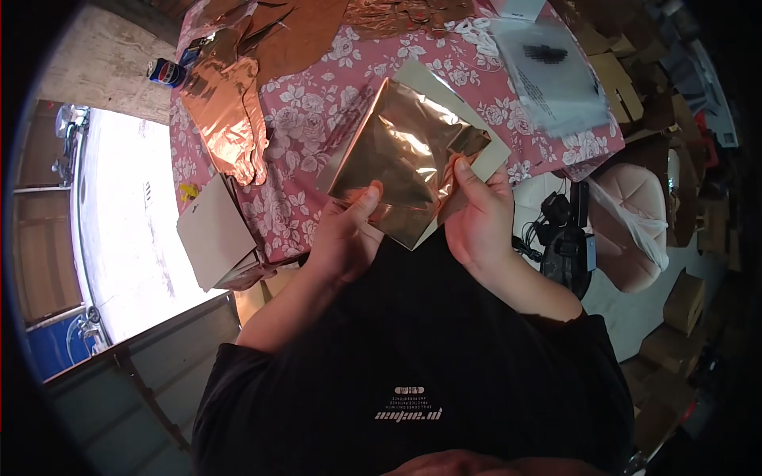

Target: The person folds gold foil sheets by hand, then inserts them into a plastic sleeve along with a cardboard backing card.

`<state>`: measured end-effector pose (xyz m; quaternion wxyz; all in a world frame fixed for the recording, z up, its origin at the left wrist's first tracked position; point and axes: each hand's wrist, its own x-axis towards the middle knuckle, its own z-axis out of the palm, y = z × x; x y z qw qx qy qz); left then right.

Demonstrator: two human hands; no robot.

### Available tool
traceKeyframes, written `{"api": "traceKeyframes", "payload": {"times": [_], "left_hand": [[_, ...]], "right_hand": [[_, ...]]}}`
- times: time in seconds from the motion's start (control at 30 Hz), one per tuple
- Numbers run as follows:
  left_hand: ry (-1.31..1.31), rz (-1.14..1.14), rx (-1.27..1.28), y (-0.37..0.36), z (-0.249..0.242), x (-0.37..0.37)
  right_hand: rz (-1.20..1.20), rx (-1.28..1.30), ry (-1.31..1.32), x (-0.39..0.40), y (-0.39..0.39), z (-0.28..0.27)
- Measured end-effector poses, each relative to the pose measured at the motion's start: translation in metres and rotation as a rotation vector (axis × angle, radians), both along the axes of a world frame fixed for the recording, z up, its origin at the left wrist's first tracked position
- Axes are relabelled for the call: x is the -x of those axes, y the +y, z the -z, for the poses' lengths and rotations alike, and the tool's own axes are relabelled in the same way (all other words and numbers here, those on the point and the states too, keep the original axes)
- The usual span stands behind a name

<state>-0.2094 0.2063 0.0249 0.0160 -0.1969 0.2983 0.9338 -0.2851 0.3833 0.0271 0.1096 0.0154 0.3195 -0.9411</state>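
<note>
A shiny copper-coloured foil sheet (405, 143) lies over a pale grey board (435, 82), and both are held tilted above the table in front of my chest. My left hand (349, 234) grips the lower left edge, thumb on the foil and fingers hidden beneath. On the right edge, my right hand (482, 210) pinches the foil and board, its thumb pressed on the shiny face. Creases run across the foil near the right thumb. A crumpled copper foil piece (226, 111) rests at the table's left side.
The table wears a pink floral cloth (298, 119). More copper foil (298, 40) spreads along its far side. A stack of grey boards (214, 234) sits at the left edge, near a Pepsi can (167, 73). A clear plastic bag (552, 75) lies right, above a stool (631, 222).
</note>
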Motion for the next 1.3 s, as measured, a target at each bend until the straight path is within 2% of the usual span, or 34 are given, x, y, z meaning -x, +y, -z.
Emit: {"api": "traceKeyframes", "payload": {"times": [0.07, 0.13, 0.23, 0.33, 0.43, 0.47, 0.5, 0.57, 0.63, 0.77, 0.83, 0.9, 1.03, 1.13, 1.2, 1.3], "left_hand": [[-0.015, 0.032, 0.028, -0.007, 0.022, -0.001], [-0.033, 0.062, 0.055, -0.008, 0.021, 0.002], [0.117, 0.059, 0.131, -0.008, 0.011, 0.004], [0.103, 0.02, 0.092, -0.004, 0.009, 0.004], [0.071, 0.084, 0.034, -0.003, 0.011, 0.002], [-0.008, 0.088, 0.048, -0.001, 0.014, 0.0], [-0.087, 0.092, 0.061, 0.001, 0.013, 0.0], [-0.067, 0.102, 0.066, 0.003, 0.008, 0.003], [-0.045, 0.107, 0.073, 0.0, 0.008, 0.005], [-0.01, 0.092, 0.074, -0.007, 0.005, 0.01], [-0.036, 0.081, 0.077, -0.01, 0.008, 0.008], [0.056, 0.177, -0.078, -0.018, 0.017, 0.006], [0.042, 0.124, -0.025, -0.004, 0.007, 0.011], [-0.01, 0.108, -0.013, -0.005, 0.01, 0.014], [0.074, 0.12, -0.032, -0.015, 0.022, 0.014], [-0.002, 0.078, -0.035, -0.001, -0.021, 0.024]], "right_hand": [[0.032, 0.001, -0.04, 0.002, 0.002, 0.005], [-0.035, 0.049, -0.063, 0.004, 0.007, 0.012], [-0.075, -0.028, 0.009, 0.003, 0.002, 0.0], [-0.108, -0.063, 0.02, 0.001, 0.003, 0.016], [-0.099, -0.02, 0.038, 0.004, 0.005, 0.029], [-0.099, -0.02, 0.035, 0.004, 0.003, 0.031], [-0.043, -0.051, -0.001, 0.006, -0.003, 0.021], [0.014, -0.082, -0.038, 0.006, -0.005, 0.021], [-0.014, -0.098, 0.072, 0.006, -0.003, 0.029], [-0.09, -0.098, -0.002, 0.001, -0.003, 0.014], [-0.227, -0.174, 0.037, 0.0, 0.002, 0.02], [-0.222, -0.214, 0.047, -0.003, 0.003, 0.022], [-0.116, -0.392, 0.147, -0.007, -0.004, 0.035], [-0.098, -0.445, 0.16, -0.004, -0.009, 0.032], [-0.101, -0.396, 0.122, -0.005, -0.012, 0.016], [-0.089, -0.349, 0.092, -0.005, -0.015, 0.011]]}}
